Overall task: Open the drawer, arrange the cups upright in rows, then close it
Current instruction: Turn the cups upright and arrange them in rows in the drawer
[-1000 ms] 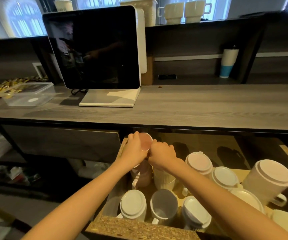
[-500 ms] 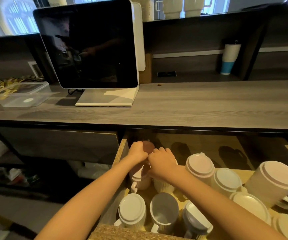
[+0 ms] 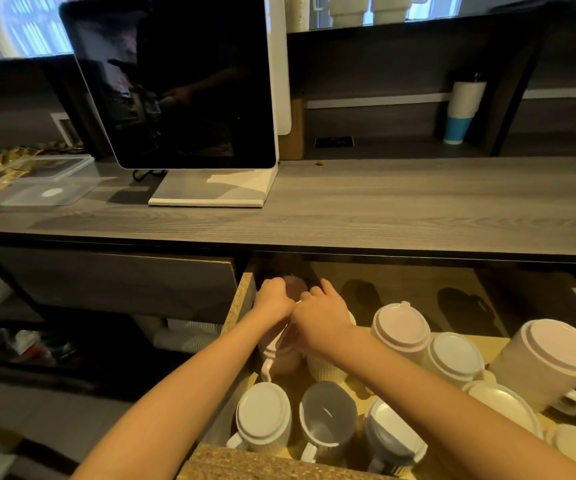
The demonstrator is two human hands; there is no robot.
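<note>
Cup (image 3: 280, 358), seemingly, in left hand (image 3: 274, 299), right hand (image 3: 321, 317)

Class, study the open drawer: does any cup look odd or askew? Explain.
One front-row mug has no lid, unlike its lidded neighbours. The large cup at the drawer's right end appears to lean rather than stand upright.

Head camera, close above the drawer (image 3: 242, 299), faces forward-down toward the counter (image 3: 418, 209).
</note>
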